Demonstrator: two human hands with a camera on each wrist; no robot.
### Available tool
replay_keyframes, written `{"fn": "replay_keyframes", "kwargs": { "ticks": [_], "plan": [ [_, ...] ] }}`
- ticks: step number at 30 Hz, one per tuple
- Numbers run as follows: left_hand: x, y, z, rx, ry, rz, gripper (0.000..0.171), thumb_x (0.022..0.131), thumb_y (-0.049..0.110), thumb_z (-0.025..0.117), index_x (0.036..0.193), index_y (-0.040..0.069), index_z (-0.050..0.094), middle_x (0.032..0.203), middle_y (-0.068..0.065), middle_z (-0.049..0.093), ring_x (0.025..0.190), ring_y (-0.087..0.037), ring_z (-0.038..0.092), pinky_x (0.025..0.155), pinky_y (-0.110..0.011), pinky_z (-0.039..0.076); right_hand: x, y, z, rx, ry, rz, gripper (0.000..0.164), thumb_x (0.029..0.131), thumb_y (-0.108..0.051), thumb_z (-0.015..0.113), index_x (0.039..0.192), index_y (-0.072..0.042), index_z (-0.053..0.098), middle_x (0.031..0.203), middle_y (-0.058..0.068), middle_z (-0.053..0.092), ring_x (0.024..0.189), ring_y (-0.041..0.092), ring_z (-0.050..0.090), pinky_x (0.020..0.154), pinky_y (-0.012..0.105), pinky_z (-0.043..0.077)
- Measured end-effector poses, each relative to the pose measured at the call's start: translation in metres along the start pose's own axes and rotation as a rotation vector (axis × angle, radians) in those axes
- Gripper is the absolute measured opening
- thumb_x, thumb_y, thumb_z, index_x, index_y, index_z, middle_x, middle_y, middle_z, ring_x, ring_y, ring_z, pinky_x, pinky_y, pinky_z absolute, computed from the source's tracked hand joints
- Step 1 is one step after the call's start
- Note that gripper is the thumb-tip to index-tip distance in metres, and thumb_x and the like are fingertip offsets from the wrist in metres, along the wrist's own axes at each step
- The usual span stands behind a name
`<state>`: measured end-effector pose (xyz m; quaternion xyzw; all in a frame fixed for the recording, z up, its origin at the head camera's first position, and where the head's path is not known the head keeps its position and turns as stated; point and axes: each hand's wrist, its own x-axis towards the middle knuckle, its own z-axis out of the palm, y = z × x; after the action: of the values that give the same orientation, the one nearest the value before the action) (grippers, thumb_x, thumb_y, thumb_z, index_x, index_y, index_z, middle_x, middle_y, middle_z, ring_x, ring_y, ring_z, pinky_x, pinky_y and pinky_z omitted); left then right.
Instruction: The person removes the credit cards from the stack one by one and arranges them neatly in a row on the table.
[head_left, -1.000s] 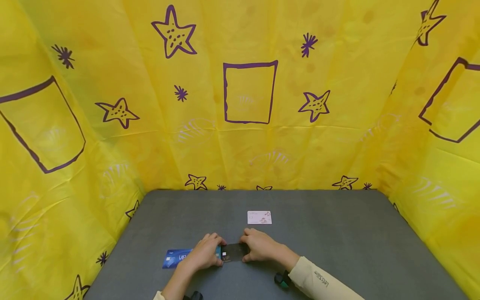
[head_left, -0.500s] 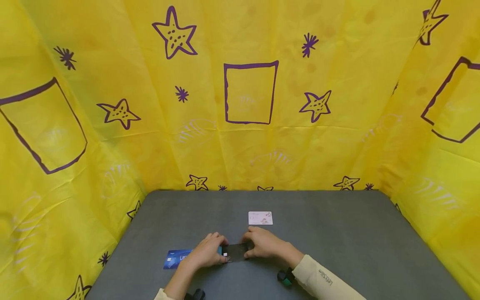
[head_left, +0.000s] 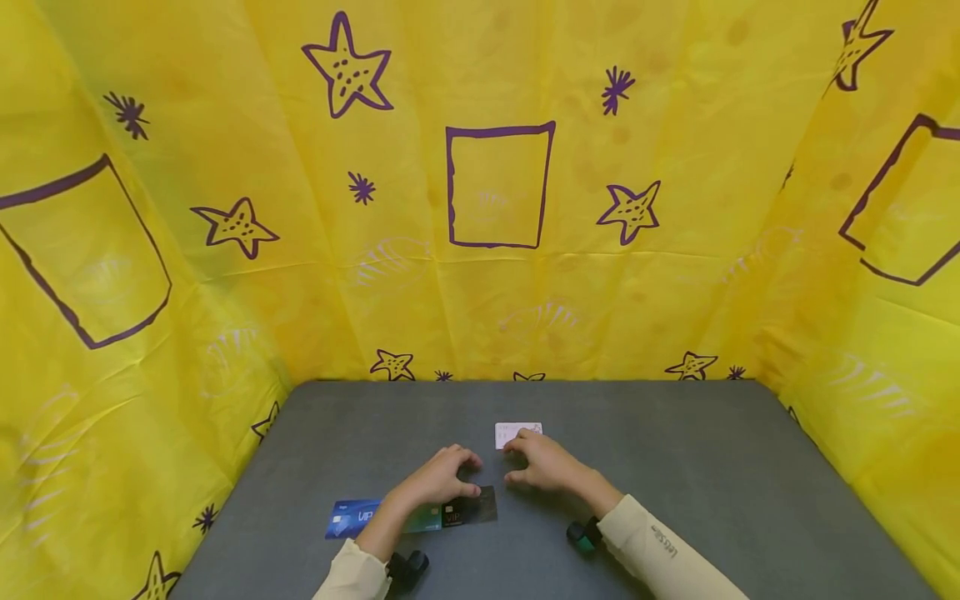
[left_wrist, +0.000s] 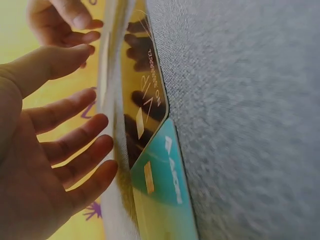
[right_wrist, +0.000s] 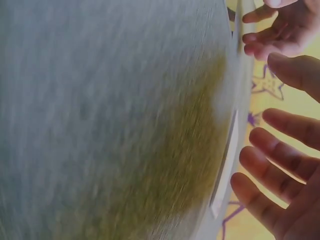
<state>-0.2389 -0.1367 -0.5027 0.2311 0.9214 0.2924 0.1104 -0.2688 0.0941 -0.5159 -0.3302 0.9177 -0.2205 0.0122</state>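
Note:
A blue card printed VIP, a teal-green card and a glossy black VIP card lie end to end in a row on the table. Above the black and teal cards hovers my left hand, fingers loosely spread and holding nothing; its forearm hides part of the row. In the left wrist view the black card meets the teal card at their short edges. My right hand, relaxed and holding nothing, overlaps the lower right of a pale pink-white card farther back.
The dark grey table stretches out to both sides. Yellow cloth with purple starfish drawings stands around its back and sides. Black bands are worn at both wrists.
Both hands have let go of the black card, which stays beside the teal one. The left hand has risen away from it; the right has moved back and right toward the pale card.

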Motion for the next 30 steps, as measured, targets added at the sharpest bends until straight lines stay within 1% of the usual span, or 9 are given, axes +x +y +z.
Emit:
{"fn": "replay_keyframes", "kwargs": {
  "ticks": [4, 6, 9, 14, 17, 20, 22, 26, 30],
  "plan": [
    [0.014, 0.001, 0.001, 0.006, -0.012, -0.016, 0.040, 0.079, 0.021, 0.078, 0.113, 0.003, 0.065, 0.111, -0.011, 0.060, 0.105, -0.028, 0.053, 0.094, -0.048, 0.044, 0.000, 0.008, -0.004, 0.028, 0.024, 0.022, 0.042, 0.078, -0.028, 0.079, 0.111, -0.004, 0.068, 0.100, 0.004, 0.061, 0.088, 0.017, 0.057, 0.081, 0.036, 0.049],
    [0.021, 0.002, 0.001, 0.009, -0.012, -0.033, 0.042, 0.080, 0.021, 0.077, 0.116, 0.003, 0.064, 0.113, -0.011, 0.060, 0.106, -0.028, 0.053, 0.095, -0.048, 0.044, 0.000, 0.013, -0.006, 0.025, 0.031, 0.039, 0.043, 0.079, -0.028, 0.079, 0.112, -0.003, 0.068, 0.102, 0.005, 0.061, 0.091, 0.019, 0.058, 0.084, 0.038, 0.049],
    [0.031, 0.003, 0.002, 0.009, 0.000, -0.056, 0.045, 0.080, 0.021, 0.077, 0.119, 0.003, 0.063, 0.115, -0.013, 0.058, 0.108, -0.029, 0.052, 0.097, -0.049, 0.043, 0.002, 0.020, -0.007, 0.019, 0.051, 0.064, 0.043, 0.078, -0.027, 0.079, 0.112, -0.003, 0.068, 0.101, 0.006, 0.060, 0.091, 0.020, 0.057, 0.085, 0.041, 0.049],
    [0.049, 0.002, 0.006, 0.045, 0.036, -0.078, 0.050, 0.080, 0.023, 0.077, 0.122, 0.003, 0.060, 0.116, -0.014, 0.058, 0.110, -0.030, 0.052, 0.099, -0.048, 0.042, 0.005, 0.028, -0.008, 0.034, 0.080, 0.118, 0.044, 0.078, -0.025, 0.080, 0.112, -0.002, 0.067, 0.099, 0.008, 0.058, 0.088, 0.019, 0.053, 0.083, 0.042, 0.048],
    [0.058, 0.002, 0.009, 0.067, 0.043, -0.097, 0.052, 0.080, 0.025, 0.077, 0.124, 0.003, 0.059, 0.116, -0.013, 0.057, 0.109, -0.028, 0.052, 0.098, -0.047, 0.043, 0.005, 0.033, -0.008, 0.034, 0.086, 0.148, 0.046, 0.077, -0.025, 0.081, 0.114, 0.000, 0.066, 0.099, 0.008, 0.057, 0.085, 0.017, 0.051, 0.079, 0.038, 0.046],
    [0.065, 0.003, 0.011, 0.088, 0.048, -0.108, 0.055, 0.081, 0.025, 0.077, 0.127, 0.003, 0.059, 0.117, -0.014, 0.057, 0.106, -0.026, 0.051, 0.096, -0.045, 0.044, 0.005, 0.037, -0.006, 0.040, 0.090, 0.178, 0.049, 0.076, -0.024, 0.082, 0.115, 0.000, 0.066, 0.100, 0.008, 0.056, 0.081, 0.015, 0.048, 0.073, 0.034, 0.044],
    [0.068, 0.005, 0.012, 0.098, 0.056, -0.107, 0.056, 0.080, 0.025, 0.078, 0.128, 0.002, 0.058, 0.117, -0.014, 0.056, 0.104, -0.026, 0.050, 0.094, -0.045, 0.044, 0.006, 0.039, -0.005, 0.032, 0.091, 0.193, 0.049, 0.076, -0.023, 0.083, 0.115, 0.000, 0.066, 0.100, 0.008, 0.056, 0.081, 0.015, 0.048, 0.072, 0.033, 0.043],
    [0.074, 0.006, 0.015, 0.128, 0.070, -0.104, 0.058, 0.079, 0.025, 0.079, 0.128, 0.002, 0.058, 0.116, -0.015, 0.056, 0.103, -0.026, 0.050, 0.092, -0.043, 0.044, 0.008, 0.043, -0.005, 0.028, 0.088, 0.210, 0.048, 0.074, -0.023, 0.084, 0.113, 0.000, 0.066, 0.101, 0.009, 0.056, 0.084, 0.018, 0.051, 0.075, 0.037, 0.045],
    [0.079, 0.008, 0.016, 0.150, 0.080, -0.098, 0.059, 0.077, 0.024, 0.080, 0.127, 0.002, 0.058, 0.117, -0.015, 0.055, 0.104, -0.027, 0.050, 0.092, -0.043, 0.044, 0.010, 0.045, -0.008, 0.014, 0.057, 0.217, 0.046, 0.073, -0.022, 0.084, 0.110, -0.001, 0.066, 0.101, 0.009, 0.055, 0.085, 0.019, 0.051, 0.078, 0.039, 0.046]
  ]
}}
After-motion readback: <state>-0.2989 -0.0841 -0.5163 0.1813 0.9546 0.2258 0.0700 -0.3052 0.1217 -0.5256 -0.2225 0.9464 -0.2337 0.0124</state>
